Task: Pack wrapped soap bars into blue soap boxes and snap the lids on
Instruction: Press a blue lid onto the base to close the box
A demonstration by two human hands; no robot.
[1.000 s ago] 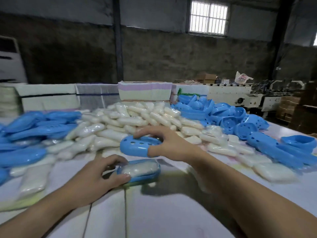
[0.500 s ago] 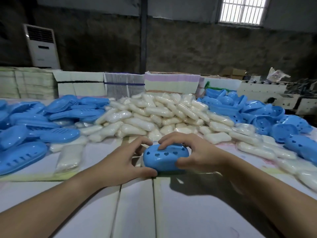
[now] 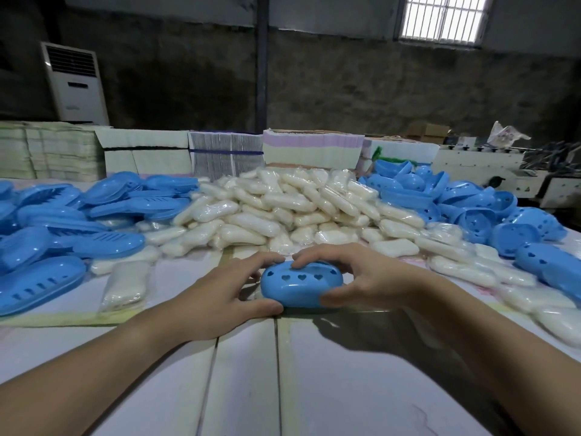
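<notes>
A closed blue soap box (image 3: pixel 301 286) sits on the white table (image 3: pixel 314 372), its domed lid facing up and showing a row of heart-shaped cut-outs along the top. Both hands grip it. The left hand (image 3: pixel 220 297) wraps the box's left end, fingers curled over the far edge and thumb pressed against the near lower edge. The right hand (image 3: pixel 364 278) closes on the box's right end, fingertips resting on top of the lid near the hearts and thumb against the near side. Whether the lid is fully seated cannot be told.

Just behind the box, a large heap of wrapped soap bars (image 3: pixel 283 209) in clear film spreads across the table. To the left of the box, one wrapped bar (image 3: pixel 125 284) lies alone near the table's seam. Farther left of the box lies a pile of flat blue trays with slotted bottoms (image 3: pixel 63 221). To the right of the box, beyond scattered wrapped bars, a pile of domed blue lids with heart holes (image 3: pixel 471 209) is heaped. Behind the soap heap stand stacks of flat paper cartons (image 3: pixel 311 149). Far behind the box and to its left, a white standing air conditioner (image 3: pixel 75 83) stands by the dark wall, and a barred window (image 3: pixel 443 18) is high to the right.
</notes>
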